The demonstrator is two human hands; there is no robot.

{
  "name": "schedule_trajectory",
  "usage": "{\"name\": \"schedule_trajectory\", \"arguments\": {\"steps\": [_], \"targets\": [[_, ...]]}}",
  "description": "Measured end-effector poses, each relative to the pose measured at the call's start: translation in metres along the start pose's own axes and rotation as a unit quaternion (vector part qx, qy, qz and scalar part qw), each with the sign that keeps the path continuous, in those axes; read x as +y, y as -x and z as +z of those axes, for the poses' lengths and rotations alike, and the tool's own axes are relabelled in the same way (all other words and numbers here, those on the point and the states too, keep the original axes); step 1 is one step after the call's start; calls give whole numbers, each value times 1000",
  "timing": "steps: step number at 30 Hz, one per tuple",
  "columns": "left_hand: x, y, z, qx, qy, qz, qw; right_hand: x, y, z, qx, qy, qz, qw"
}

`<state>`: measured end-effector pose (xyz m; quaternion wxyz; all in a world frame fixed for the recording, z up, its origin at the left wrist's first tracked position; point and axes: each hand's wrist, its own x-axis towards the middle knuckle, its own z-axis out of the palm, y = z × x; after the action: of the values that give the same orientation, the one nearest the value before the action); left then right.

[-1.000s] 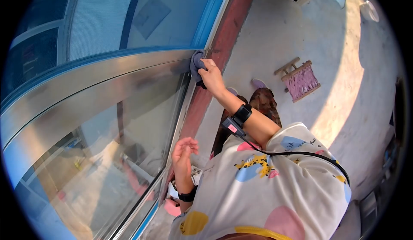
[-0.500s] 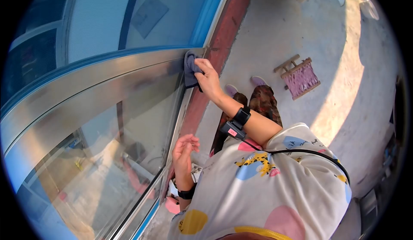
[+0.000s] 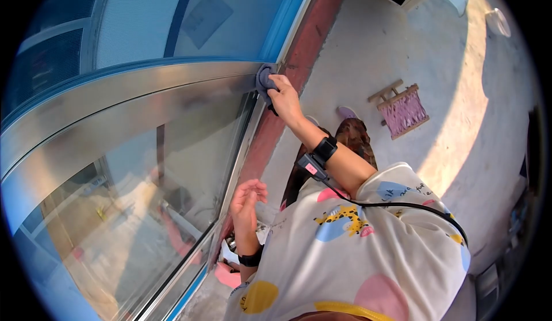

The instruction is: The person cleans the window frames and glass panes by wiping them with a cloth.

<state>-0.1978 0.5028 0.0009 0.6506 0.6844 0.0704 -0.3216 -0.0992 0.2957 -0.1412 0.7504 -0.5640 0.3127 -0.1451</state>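
Bunched dark grey-blue cloth (image 3: 264, 83) is pinched in the fingers of my right hand (image 3: 284, 98). The cloth rests against the right end of the metal rail (image 3: 144, 94), at the corner beside the red-brown strip. My left hand (image 3: 245, 204) is lower down, beside the edge of the glass pane (image 3: 195, 166), with its fingers loosely curled and apart and nothing in them. Both wrists wear black bands, and a small device with a cable is at the right one.
A small stool with a pink woven seat (image 3: 403, 111) stands on the concrete floor beyond my feet. Blue-framed panels (image 3: 138, 22) rise above the rail. Below my left hand is a pink object (image 3: 228, 275). A white round container (image 3: 498, 22) is at the upper right.
My right hand and the cloth shifted left along the rail, then back right to the corner. My left hand has stayed nearly still. The view has shifted slightly.
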Motion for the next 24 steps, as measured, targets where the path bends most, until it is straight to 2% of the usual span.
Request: {"name": "schedule_trajectory", "arguments": {"steps": [1,4,5,6,10,13,15,17,18,19,23,24], "targets": [[0,1,3,7,6,-11,1000,-6,3,1,-1,15,-32,999],[1,1,6,3,5,-12,1000,16,-2,-2,27,61,-48,997],[1,1,7,-6,-2,-7,1000,22,-10,-6,22,88,9,996],[0,3,5,-6,-2,-5,1000,28,-9,-6,22,88,7,996],[-5,1,6,11,2,-20,1000,-11,6,-5,-15,22,-58,998],[-1,2,7,12,0,-27,1000,11,-4,1,-3,-18,-64,998],[-2,0,9,4,0,-21,1000,46,-18,-4,35,-3,-12,999],[-1,0,6,-4,10,0,1000,26,-30,-27,-35,-93,160,982],[-1,-1,6,-3,12,0,1000,12,-35,-38,-69,-157,246,954],[-2,1,6,-1,11,-3,1000,9,-41,-49,-110,-201,257,939],[-3,5,6,6,13,-3,1000,0,-50,-61,-123,-178,222,951],[-3,6,6,10,16,-2,1000,15,-53,-60,-97,-49,125,986]]}}
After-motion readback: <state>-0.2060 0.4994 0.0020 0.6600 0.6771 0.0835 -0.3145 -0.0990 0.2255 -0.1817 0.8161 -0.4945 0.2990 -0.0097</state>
